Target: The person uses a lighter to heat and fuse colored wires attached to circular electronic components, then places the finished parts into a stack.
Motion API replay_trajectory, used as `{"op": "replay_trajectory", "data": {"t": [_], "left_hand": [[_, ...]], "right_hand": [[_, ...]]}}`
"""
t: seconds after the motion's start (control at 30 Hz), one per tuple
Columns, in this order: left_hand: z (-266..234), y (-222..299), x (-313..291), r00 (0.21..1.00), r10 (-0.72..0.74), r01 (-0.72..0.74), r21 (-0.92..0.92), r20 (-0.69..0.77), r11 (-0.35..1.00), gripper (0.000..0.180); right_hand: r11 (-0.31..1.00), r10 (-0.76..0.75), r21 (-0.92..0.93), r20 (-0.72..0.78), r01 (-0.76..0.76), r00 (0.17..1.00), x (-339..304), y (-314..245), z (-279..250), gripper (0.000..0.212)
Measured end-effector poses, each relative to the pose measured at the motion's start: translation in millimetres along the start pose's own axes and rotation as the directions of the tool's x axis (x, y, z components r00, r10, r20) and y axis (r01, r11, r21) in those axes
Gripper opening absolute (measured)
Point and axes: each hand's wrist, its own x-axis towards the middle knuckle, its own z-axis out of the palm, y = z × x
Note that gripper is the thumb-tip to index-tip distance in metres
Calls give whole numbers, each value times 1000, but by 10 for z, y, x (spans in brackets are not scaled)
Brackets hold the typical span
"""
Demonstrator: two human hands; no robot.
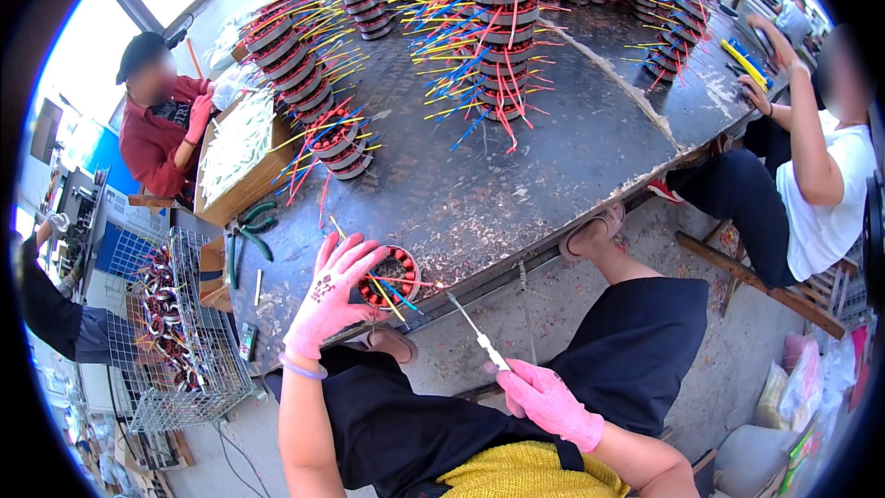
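My left hand (334, 293), in a pink glove, grips a motor stator (392, 278) at the near edge of the table. This ring has red windings inside, with yellow, blue and red wire leads sticking out. In my pink-gloved right hand (553, 403) is a slim white-handled tool (483, 338) with a thin metal shaft. Its tip shows a small bright spot close to the end of a red lead. Whether the tip touches that lead I cannot tell. My right fingers wrap the handle.
Stacked stators (502, 46) with coloured leads stand across the dark metal table (433, 194). Green-handled pliers (251, 232) lie left, beside a cardboard box (241, 152) of pale strips. A wire basket (175, 360) holds wound parts. Co-workers (159, 120) sit left and right (811, 166).
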Motion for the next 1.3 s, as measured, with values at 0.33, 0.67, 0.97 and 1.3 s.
{"op": "replay_trajectory", "data": {"t": [0.33,0.67,0.97,1.3], "left_hand": [[4,-9,6,1000,3,-3,-2,5,1000,87],[3,2,11,1000,0,0,-10,4,1000,87],[2,-11,2,1000,-2,2,-9,2,1000,88],[14,11,28,999,-6,5,-22,-31,1000,88]], "right_hand": [[1000,2,-13,-7,-2,1000,-17,-29,-3,37],[1000,-6,-5,6,6,1000,8,36,-16,38],[1000,5,2,2,-5,1000,23,48,-9,39],[1000,-2,15,-18,2,1000,-9,36,-21,39]]}}
